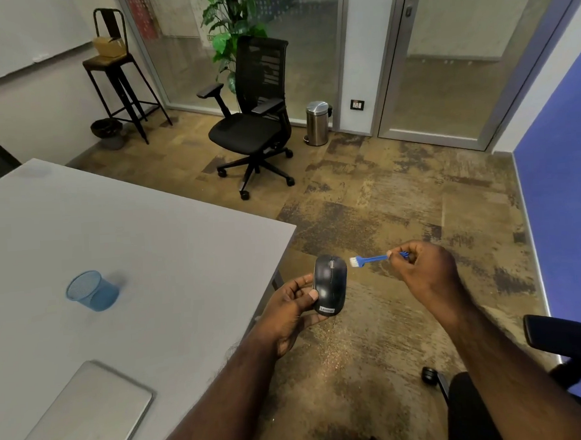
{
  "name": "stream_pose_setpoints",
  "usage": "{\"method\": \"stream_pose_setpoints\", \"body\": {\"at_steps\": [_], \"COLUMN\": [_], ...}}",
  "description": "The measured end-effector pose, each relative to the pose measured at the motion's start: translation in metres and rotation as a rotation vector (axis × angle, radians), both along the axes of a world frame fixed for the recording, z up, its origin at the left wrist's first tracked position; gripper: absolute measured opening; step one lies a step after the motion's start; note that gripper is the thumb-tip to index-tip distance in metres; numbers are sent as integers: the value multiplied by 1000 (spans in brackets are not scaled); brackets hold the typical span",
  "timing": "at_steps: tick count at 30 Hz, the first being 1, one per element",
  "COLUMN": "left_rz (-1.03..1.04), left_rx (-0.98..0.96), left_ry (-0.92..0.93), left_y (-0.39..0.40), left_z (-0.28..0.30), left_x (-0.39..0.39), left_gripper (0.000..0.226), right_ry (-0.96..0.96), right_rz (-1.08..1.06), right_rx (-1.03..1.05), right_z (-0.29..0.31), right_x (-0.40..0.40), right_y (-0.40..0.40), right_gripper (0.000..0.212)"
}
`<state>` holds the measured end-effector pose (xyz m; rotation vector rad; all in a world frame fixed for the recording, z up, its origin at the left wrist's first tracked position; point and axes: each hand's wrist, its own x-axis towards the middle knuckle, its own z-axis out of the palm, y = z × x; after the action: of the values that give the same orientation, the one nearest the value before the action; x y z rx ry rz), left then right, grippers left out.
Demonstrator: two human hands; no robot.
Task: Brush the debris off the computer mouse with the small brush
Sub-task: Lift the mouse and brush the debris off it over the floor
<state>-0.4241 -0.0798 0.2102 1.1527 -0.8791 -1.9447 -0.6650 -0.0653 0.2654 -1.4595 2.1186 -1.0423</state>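
Note:
My left hand point(288, 309) grips a black computer mouse point(330, 283) from its left side and holds it in the air over the floor, just past the table's right edge. Its top faces up and its label end points toward me. My right hand point(423, 273) pinches the handle of a small blue brush point(372, 259). The brush lies level, and its white bristles point left, right beside the mouse's upper right edge. Whether the bristles touch the mouse I cannot tell.
A grey table point(132, 248) fills the left, with a blue mesh cup point(91, 290) and a shut silver laptop point(81, 419) on it. A black office chair point(253, 120), a steel bin point(317, 122) and a tall stool point(120, 74) stand farther off. A chair armrest point(564, 336) sits at my right.

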Motion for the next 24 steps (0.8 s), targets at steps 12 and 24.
{"method": "stream_pose_setpoints", "body": {"at_steps": [12, 24], "left_rz": [-51, -60], "left_rx": [-46, -81], "left_ry": [-145, -189], "left_y": [1, 1], "left_z": [1, 1], "left_x": [-4, -5], "left_gripper": [31, 30], "right_ry": [-88, -116], "right_rz": [-63, 55], "right_rx": [-20, 50], "right_z": [-1, -1], "right_x": [0, 9], "right_y": [-10, -9], "right_gripper": [15, 15]}}
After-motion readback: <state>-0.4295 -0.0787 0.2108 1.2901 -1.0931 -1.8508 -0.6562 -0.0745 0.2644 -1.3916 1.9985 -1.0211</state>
